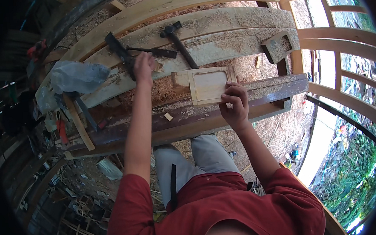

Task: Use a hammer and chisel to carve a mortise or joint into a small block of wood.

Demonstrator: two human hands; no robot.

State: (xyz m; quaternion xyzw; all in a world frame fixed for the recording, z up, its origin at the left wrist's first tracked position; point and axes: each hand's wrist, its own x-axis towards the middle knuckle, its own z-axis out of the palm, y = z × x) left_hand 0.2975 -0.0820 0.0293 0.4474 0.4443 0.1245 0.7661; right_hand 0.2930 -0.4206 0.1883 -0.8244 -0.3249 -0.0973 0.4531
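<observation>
My right hand (234,101) grips the right edge of a light wooden panel (212,86) with a routed, round-cornered recess and pencil lines along its border. The panel is held above the bench's near beam. My left hand (143,70) reaches over the bench, its fingers partly bent at a thin dark tool with a thicker black end (163,53); whether they touch it is unclear. Just left of this hand lies a long dark tool (120,53), partly hidden by it. A hammer (178,42) lies farther right, its head away from me.
Wood shavings cover the bench planks (229,18). A hollowed wooden block (277,47) sits at the right end. A clear plastic bag (78,75), a wooden strip (79,122) and a red-handled tool (61,128) lie at left. A small wood offcut (168,116) rests on the near beam.
</observation>
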